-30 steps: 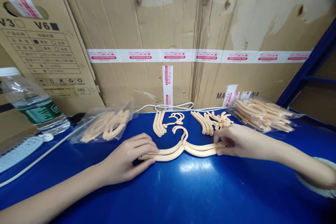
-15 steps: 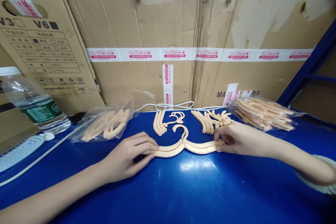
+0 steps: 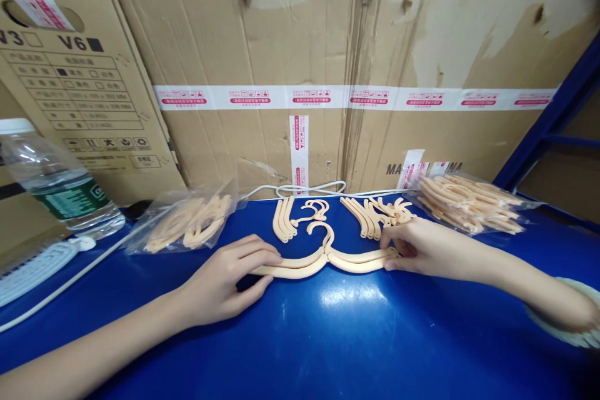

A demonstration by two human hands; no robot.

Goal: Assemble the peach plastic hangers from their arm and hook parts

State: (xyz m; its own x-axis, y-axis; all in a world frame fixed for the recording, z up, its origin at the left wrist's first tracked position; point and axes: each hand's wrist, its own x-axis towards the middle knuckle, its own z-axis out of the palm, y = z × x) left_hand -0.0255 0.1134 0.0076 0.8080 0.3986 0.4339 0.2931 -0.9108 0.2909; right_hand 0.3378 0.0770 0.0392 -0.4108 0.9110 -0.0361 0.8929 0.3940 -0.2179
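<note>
A peach-coloured plastic hanger (image 3: 300, 271) lies on the blue table (image 3: 300, 350), its curved arms doubled and meeting under an upright-pointing hook (image 3: 324, 232). My left hand (image 3: 237, 275) grips the end of its left arm between thumb and fingers. At the opposite end, my right hand (image 3: 407, 249) pinches the tip of the right arm. Behind the hanger lie several loose curved arm pieces (image 3: 284, 220), with another row of arm pieces (image 3: 363, 219) farther right. Loose hook pieces (image 3: 316, 209) lie between the rows, and a small pile of hooks (image 3: 391, 209) sits partly behind my right hand.
Clear bags of hanger parts lie at left (image 3: 187, 223) and right (image 3: 469, 203). A water bottle (image 3: 65, 190), a pale blue hairbrush (image 3: 40, 269) and a white cable (image 3: 60, 297) are on the left. Cardboard (image 3: 262, 44) walls off the back; a blue metal frame (image 3: 539, 112) stands right.
Both hands keep hold of the hanger's ends. The hanger has shifted very slightly, its two layers lying closer together; the surrounding parts stay as they were.
</note>
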